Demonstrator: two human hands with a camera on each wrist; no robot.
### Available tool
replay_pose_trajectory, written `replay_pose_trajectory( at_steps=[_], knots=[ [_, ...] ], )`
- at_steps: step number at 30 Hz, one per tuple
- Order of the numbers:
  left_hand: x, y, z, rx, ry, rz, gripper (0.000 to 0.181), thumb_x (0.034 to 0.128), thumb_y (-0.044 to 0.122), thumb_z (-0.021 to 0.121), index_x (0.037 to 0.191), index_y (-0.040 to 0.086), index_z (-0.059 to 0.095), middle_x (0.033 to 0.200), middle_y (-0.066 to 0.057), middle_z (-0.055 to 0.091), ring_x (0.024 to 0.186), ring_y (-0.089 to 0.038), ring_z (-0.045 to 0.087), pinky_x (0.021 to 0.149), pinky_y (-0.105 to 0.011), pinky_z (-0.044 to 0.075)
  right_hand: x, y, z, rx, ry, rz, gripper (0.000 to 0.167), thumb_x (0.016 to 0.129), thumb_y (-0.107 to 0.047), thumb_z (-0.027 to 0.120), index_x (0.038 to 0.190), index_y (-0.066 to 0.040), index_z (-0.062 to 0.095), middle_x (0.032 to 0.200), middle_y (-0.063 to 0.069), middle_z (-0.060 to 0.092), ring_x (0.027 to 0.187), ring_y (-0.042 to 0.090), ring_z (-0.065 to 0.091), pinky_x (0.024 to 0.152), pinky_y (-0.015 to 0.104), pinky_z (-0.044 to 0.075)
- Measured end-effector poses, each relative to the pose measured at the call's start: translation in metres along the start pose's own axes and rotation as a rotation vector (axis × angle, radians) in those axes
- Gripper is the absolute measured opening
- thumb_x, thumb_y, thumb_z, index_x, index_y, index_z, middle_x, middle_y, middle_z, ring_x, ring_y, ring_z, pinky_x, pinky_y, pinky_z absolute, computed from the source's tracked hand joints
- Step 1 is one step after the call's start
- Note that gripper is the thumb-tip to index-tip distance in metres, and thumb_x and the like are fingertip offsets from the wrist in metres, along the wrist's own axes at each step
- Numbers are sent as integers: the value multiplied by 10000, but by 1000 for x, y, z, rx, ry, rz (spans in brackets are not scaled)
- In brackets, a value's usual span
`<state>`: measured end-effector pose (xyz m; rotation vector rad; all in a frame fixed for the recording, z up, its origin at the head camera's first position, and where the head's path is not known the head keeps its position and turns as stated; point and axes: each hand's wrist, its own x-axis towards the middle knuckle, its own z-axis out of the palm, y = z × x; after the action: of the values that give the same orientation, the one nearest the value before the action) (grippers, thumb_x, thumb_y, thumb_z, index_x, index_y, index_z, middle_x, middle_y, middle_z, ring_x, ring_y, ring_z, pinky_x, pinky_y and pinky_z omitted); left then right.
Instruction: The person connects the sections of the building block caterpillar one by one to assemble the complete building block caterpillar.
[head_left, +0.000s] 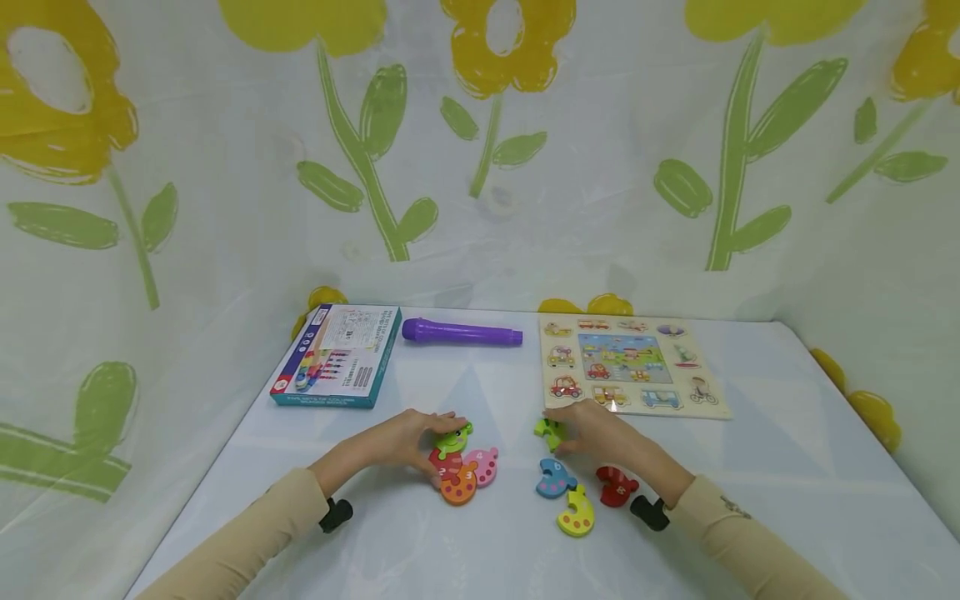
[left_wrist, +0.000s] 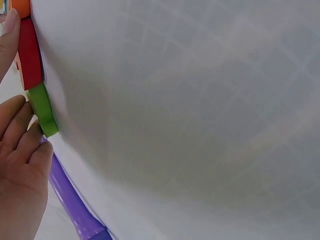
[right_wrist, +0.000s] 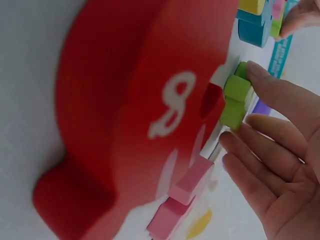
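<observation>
Assembly, seemingly partway, on a white worktop.
Yellow piece, red piece and blue piece lie loose nearest; left grip holds joined pieces between thumb and fingers; right grip pinches a green piece, which probably wants aligning for a join. Behind: picture board, box, purple tube, flowered curtain.

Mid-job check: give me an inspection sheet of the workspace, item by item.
Surface: white table.
Job's things: clustered pieces; blue piece, yellow piece and red piece to the right; green piece in hand.
Clutter: box, purple tube, picture board toward the far side.
Grippers: left hand holds the clustered pieces; right hand pinches the green piece.
Cables: nothing seen.
Surroundings: flower-patterned curtain at back and sides.
</observation>
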<state>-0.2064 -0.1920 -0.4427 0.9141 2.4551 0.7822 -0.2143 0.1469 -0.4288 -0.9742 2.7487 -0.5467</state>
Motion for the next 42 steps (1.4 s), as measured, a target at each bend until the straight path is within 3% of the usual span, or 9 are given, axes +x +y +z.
replay_pose_trajectory(
  at_steps=[5,13,19,21,26,32,39,42],
  knots=[
    [0,-1,1,14,2,-21,866,693,312,863,1449,196,456,1498,4,395,1396,-185,329,1100,-387,345,2,0,2,4,4,22,503,770,-180,823,1210,-1,658,1135,98,691,805,93,541,794,237,538],
    [1,-1,2,-12,9,-1,867,690,313,865,1448,197,459,1496,17,399,1397,-182,325,1100,-394,343,3,-5,2,52,7,128,509,776,-181,819,1232,-27,651,1159,86,684,930,124,611,893,341,538],
    [1,-2,2,-12,9,4,868,692,317,863,1449,188,457,1502,20,390,1399,-175,321,1099,-377,345,2,-10,-1,72,22,76,497,792,-180,807,1237,-27,648,1188,95,672,860,100,582,829,277,543],
    [1,-2,2,-13,8,3,868,693,315,863,1449,184,457,1503,14,389,1400,-176,320,1099,-376,345,4,-12,-2,85,16,60,499,795,-174,804,1238,-12,643,1191,107,669,820,110,569,755,252,533],
    [1,-2,2,-8,10,-2,867,695,309,863,1450,187,455,1507,4,384,1398,-174,324,1104,-376,338,8,-18,-2,103,2,57,498,802,-177,800,1243,-11,640,1194,107,668,866,124,601,665,216,492],
    [2,-3,2,-8,8,1,867,693,318,861,1450,189,457,1503,8,389,1397,-164,323,1106,-367,333,13,-24,1,109,1,39,471,816,-176,788,1237,-20,647,1174,87,680,970,134,638,738,214,523],
    [1,-3,3,-3,3,-13,872,693,321,864,1452,203,453,1507,11,385,1398,-176,325,1103,-385,342,15,-31,6,138,-12,16,474,822,-183,783,1241,-12,642,1161,88,685,756,96,561,557,192,451],
    [0,-2,3,-5,4,-25,877,688,329,864,1453,211,452,1513,-2,376,1399,-186,325,1106,-399,338,17,-32,8,140,-14,9,474,822,-189,784,1240,-14,643,1167,89,682,755,78,559,568,168,457]
  ],
)
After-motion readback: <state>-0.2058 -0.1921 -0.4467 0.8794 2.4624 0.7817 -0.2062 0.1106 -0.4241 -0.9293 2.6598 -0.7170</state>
